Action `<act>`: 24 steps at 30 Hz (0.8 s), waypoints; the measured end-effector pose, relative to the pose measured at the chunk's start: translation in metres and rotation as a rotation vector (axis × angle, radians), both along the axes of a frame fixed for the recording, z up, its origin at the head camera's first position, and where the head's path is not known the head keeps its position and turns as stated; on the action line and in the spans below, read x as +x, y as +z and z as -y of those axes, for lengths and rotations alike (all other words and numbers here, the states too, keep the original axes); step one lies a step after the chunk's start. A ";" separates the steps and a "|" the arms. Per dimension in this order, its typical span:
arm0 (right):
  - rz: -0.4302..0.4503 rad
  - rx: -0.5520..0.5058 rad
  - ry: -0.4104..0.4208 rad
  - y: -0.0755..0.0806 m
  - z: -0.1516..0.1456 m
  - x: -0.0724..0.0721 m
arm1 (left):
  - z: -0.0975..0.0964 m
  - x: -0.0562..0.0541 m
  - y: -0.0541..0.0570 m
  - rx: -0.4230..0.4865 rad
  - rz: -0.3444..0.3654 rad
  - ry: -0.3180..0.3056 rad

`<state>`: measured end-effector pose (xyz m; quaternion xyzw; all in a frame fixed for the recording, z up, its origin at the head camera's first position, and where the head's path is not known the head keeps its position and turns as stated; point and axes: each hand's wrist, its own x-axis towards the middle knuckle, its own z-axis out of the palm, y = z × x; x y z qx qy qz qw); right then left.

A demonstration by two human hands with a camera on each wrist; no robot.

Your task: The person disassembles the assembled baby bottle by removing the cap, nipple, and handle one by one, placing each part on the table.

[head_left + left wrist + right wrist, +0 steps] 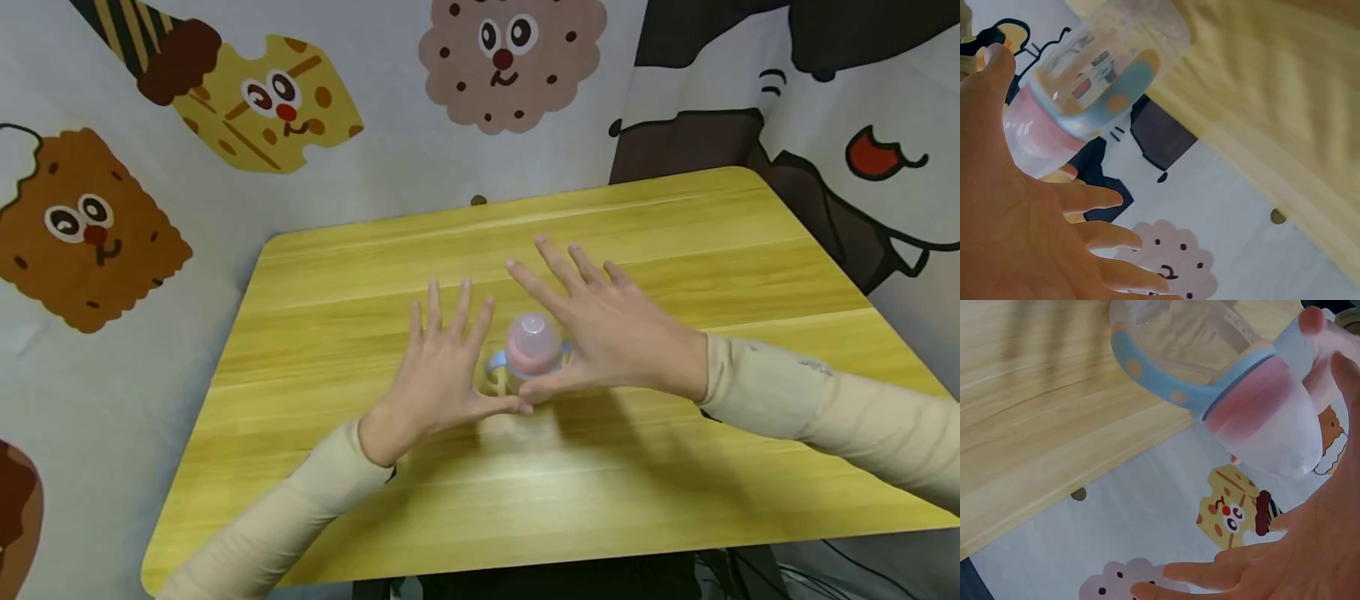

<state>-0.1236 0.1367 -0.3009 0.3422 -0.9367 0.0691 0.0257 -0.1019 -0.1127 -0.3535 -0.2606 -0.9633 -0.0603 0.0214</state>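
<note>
A baby bottle (pixel 533 343) with a clear domed cap, a pink collar and blue side handles stands upright on the wooden table (pixel 315 333). My left hand (pixel 442 367) hovers to its left, fingers spread straight. On the other side my right hand (pixel 615 329) is spread likewise, its thumb overlapping the bottle's lower part in the head view. The two thumbs come close together in front of the bottle. In the left wrist view the bottle (pixel 1110 75) shows its transparent body beyond the thumb. A dotted blue handle (pixel 1154 378) faces the right wrist camera.
Behind the table hangs a white cloth (pixel 390 100) printed with cartoon biscuits and cheese. Dark cables (pixel 817 575) run below the table's front edge at the right.
</note>
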 end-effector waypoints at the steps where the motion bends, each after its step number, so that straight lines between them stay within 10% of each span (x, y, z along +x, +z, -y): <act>1: 0.005 -0.008 0.006 0.000 0.000 0.000 | 0.000 0.000 -0.003 -0.005 -0.012 -0.006; 24: 0.021 -0.104 0.130 -0.004 0.006 0.005 | -0.011 -0.018 -0.044 0.235 -0.117 -0.276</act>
